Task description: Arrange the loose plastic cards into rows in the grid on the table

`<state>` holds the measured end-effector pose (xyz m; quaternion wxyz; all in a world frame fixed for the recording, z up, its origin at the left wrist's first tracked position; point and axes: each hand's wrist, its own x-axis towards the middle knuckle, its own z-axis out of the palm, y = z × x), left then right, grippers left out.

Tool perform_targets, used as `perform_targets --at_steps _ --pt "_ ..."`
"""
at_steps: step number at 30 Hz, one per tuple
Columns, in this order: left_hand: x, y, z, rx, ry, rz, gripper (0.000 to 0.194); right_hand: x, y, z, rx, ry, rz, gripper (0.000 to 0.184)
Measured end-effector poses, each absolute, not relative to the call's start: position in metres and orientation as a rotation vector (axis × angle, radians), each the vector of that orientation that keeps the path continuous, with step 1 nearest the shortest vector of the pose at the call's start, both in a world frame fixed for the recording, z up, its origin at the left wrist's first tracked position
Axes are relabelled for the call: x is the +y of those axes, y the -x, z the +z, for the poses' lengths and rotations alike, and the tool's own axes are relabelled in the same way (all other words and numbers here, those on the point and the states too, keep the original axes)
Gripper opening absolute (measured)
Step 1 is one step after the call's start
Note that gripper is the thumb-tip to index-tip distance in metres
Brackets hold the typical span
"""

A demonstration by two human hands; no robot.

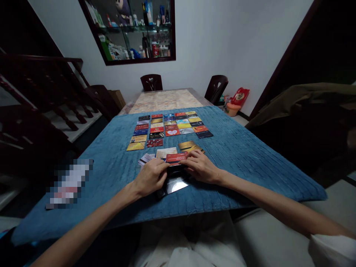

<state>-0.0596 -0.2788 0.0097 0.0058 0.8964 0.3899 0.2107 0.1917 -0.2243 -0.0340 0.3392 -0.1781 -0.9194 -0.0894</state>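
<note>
A black card holder (175,169) with a glossy clear sleeve (177,185) lies between my hands near the table's front edge. My left hand (152,175) is closed, its thumb and fingers pinching the holder's left side. With fingers bent, my right hand (200,167) grips at the right end of a red card (175,158), close by the holder's dark edge. Whether the card is inside the holder or just behind it, I cannot tell. Around them lie a pale card (166,152), white striped cards (146,159) and gold cards (189,146).
Several colourful cards (171,128) are spread in columns farther back on the blue cloth (236,155). A blurred-out flat object (69,184) lies at the left. Chairs (151,82) stand round the far marble-patterned tabletop (169,99).
</note>
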Motion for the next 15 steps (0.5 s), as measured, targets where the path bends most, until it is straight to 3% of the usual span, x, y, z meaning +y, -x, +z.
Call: perform_targets --at_steps 10,15 --pt "-0.269 0.058 -0.001 1.227 -2.694 0.836 0.024 -0.224 -0.191 -0.033 -2.440 0.533 -0.221 0.033" --pt "-0.267 0.061 0.003 1.287 -2.666 0.859 0.023 -0.229 -0.188 -0.027 -2.451 0.623 -0.313 0.049"
